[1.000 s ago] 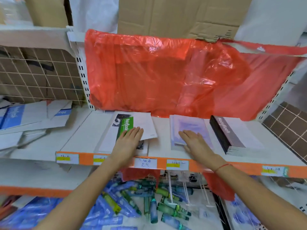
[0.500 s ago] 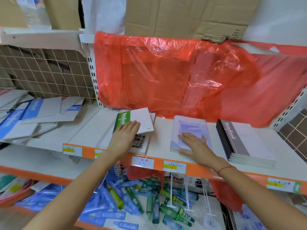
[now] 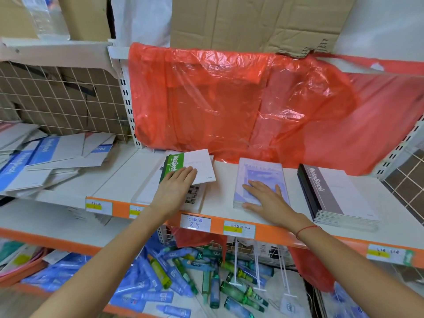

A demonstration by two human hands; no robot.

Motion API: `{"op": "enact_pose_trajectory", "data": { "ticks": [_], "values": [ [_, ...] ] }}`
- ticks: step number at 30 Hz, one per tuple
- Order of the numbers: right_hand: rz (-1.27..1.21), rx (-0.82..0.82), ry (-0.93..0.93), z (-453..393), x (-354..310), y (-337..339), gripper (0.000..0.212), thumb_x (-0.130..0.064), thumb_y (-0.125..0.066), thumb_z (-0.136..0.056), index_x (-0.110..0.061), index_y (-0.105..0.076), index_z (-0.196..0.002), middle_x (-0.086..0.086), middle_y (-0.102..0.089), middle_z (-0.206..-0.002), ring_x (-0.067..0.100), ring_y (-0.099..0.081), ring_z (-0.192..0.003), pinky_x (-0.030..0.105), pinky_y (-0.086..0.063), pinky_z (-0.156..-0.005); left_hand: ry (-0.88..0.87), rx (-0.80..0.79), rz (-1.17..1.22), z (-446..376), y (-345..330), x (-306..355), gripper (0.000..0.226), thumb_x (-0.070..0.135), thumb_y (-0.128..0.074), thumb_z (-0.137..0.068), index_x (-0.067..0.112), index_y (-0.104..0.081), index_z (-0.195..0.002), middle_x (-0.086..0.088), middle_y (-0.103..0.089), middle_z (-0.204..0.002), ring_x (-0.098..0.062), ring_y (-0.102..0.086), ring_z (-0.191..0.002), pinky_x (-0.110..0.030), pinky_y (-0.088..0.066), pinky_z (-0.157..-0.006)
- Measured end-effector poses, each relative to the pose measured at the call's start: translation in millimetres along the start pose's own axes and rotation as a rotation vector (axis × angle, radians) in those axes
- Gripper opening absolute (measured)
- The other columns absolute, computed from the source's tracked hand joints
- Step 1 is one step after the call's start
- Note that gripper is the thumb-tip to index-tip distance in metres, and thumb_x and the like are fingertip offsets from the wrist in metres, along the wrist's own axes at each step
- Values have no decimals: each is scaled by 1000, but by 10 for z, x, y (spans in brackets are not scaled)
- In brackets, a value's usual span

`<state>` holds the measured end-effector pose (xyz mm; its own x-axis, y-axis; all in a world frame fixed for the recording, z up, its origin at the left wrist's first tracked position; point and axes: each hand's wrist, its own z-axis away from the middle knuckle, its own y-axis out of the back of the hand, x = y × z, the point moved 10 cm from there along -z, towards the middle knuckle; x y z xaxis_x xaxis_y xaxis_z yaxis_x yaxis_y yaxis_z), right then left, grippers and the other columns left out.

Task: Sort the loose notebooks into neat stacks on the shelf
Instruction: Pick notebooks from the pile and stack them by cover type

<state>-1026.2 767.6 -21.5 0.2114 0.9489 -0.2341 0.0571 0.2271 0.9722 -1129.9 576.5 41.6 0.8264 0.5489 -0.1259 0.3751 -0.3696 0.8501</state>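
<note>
Shelf (image 3: 220,177), white with an orange front edge, centre of frame, carrying three lots of notebooks.

Green notebook (image 3: 197,165), centre: lies skewed atop a pale stack; left hand (image 3: 175,189) rests flat on it, fingers straight, grip wide, clasping nothing.

Lilac notebooks (image 3: 259,173), just right of centre: a short squared stack; right hand (image 3: 267,198) lies flat on the top cover, fingers spread, grip wide, thumb at the stack's near edge. Red string on that wrist.

Grey notebooks (image 3: 337,196), right: thicker stack, dark spines to the left, untouched, apart from the lilac stack.

Blue notebooks (image 3: 39,157), left edge of frame: loose, overlapping, fanned on the neighbouring shelf.

Red plastic sheet (image 3: 241,99), upper centre: hangs behind the shelf.

Price labels (image 3: 195,222), front edge of the shelf.

Tubes (image 3: 172,276), blue and green, lower centre: jumbled on the level below.
</note>
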Motion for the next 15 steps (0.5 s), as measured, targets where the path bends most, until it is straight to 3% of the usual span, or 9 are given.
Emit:
{"op": "enact_pose_trajectory", "data": {
  "ticks": [15],
  "values": [
    [-20,11,21,-38,12,-12,65,-54,-43,-93,-31,-20,-149,-8,-11,-158,10,-5,-146,55,6,-115,5,-31,-5,38,-56,-61,72,-13,-80,-48,-1,-63,-117,-18,-66,-114,-34,-66,-102,-44,-55,-79]
  ]
}}
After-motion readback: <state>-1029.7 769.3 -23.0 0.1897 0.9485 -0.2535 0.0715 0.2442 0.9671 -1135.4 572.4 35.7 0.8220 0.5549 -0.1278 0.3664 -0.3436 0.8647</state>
